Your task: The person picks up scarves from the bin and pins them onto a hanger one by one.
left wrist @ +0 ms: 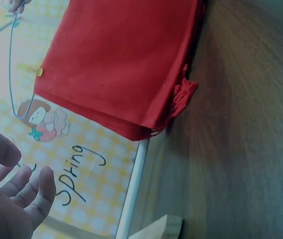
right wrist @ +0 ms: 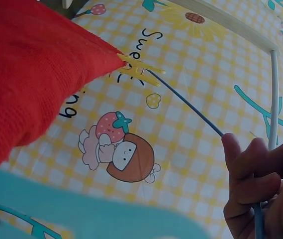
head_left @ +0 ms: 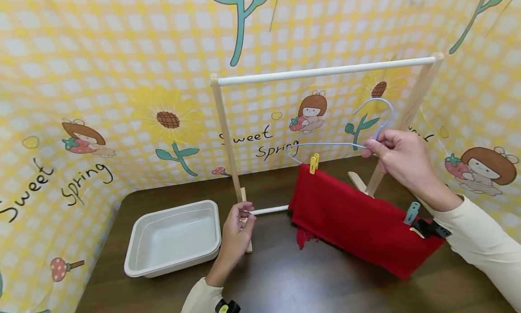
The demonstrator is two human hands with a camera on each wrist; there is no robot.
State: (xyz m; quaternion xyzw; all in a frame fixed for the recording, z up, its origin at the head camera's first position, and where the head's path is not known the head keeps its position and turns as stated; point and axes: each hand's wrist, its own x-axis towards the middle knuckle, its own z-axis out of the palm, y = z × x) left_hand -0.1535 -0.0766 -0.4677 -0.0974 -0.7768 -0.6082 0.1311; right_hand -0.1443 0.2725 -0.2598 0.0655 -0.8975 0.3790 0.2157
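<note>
In the head view, my right hand [head_left: 407,159] pinches a thin blue wire clothes hanger [head_left: 329,144] at the base of its hook. A folded red cloth with tassels [head_left: 350,218] hangs tilted from it, lower on the right. A yellow clothespin [head_left: 314,163] clips the cloth's left upper corner to the hanger. Toward the right end sits a teal clothespin [head_left: 412,212], blurred and close in the right wrist view. Loosely bent fingers with nothing between them show on my left hand [left wrist: 19,184]. It is beside the rack's left post, left of the cloth.
A wooden drying rack [head_left: 325,72] with a white top bar and a white lower bar [head_left: 270,210] stands behind the cloth. Left of it, a pale grey basin [head_left: 175,236] sits on the dark brown table [head_left: 285,281]. Yellow checked fabric [head_left: 101,41] covers the walls behind.
</note>
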